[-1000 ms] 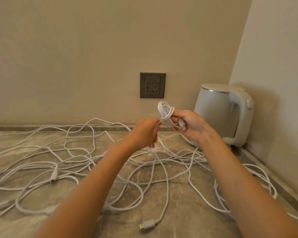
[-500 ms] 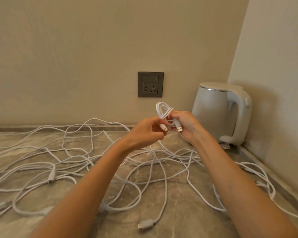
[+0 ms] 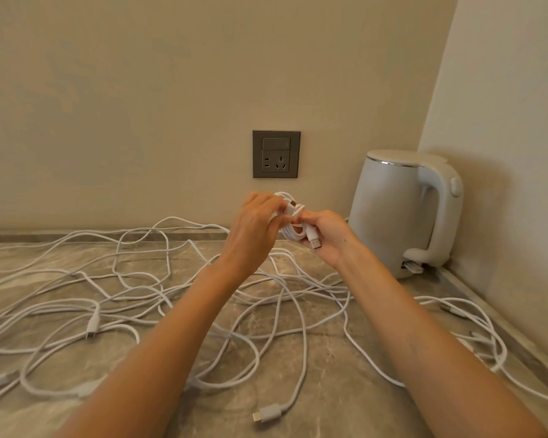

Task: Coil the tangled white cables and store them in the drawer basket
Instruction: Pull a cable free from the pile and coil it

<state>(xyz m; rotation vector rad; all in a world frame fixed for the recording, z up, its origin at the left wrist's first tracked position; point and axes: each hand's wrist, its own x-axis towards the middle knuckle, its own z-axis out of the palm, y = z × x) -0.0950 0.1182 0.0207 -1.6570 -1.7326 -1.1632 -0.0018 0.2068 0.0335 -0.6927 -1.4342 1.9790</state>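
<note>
Marbled grey bench carries loose white cables sprawled across its whole width. Above them, left hand and right hand both curl round one small coiled cable, held up below the wall socket; a white kettle stands lid-shut in the right corner.

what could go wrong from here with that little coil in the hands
1. The coil is only pinched between the left hand and right hand, and its USB plug sticks out loose, so it may spring open.
2. If it drops, it lands in the tangled cables on the counter and may knot again.
3. Some strands lie by the kettle; a hard pull might snag it.
</note>
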